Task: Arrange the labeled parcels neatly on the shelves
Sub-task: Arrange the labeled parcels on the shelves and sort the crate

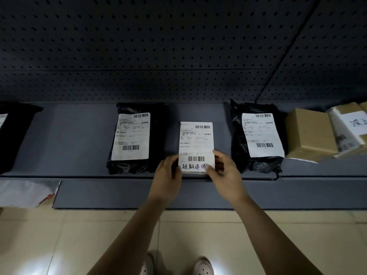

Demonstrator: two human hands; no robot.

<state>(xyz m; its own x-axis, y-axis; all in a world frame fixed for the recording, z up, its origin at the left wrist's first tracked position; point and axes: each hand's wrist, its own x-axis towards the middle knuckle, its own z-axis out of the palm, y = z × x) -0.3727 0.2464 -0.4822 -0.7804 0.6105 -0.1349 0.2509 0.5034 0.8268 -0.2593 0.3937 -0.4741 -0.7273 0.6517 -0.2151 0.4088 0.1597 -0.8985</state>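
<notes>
On the upper level, under a dark perforated metal back panel (178,46), a flat grey shelf (69,139) carries the parcels in a row. Two black plastic-bag parcels with white shipping labels, left black bag (132,139) and right black bag (258,135), are well apart. A brown cardboard box (309,132) sits just beside the right one. Between the bags is the flat white labelled parcel with handwritten black characters (196,143) — its near end is at the shelf's front lip. Can't tell if it lies fully flat. Left hand (167,177) grips its lower left edge, fingers curled round it. Right hand (226,173) grips the lower right corner — thumb on the label face.
</notes>
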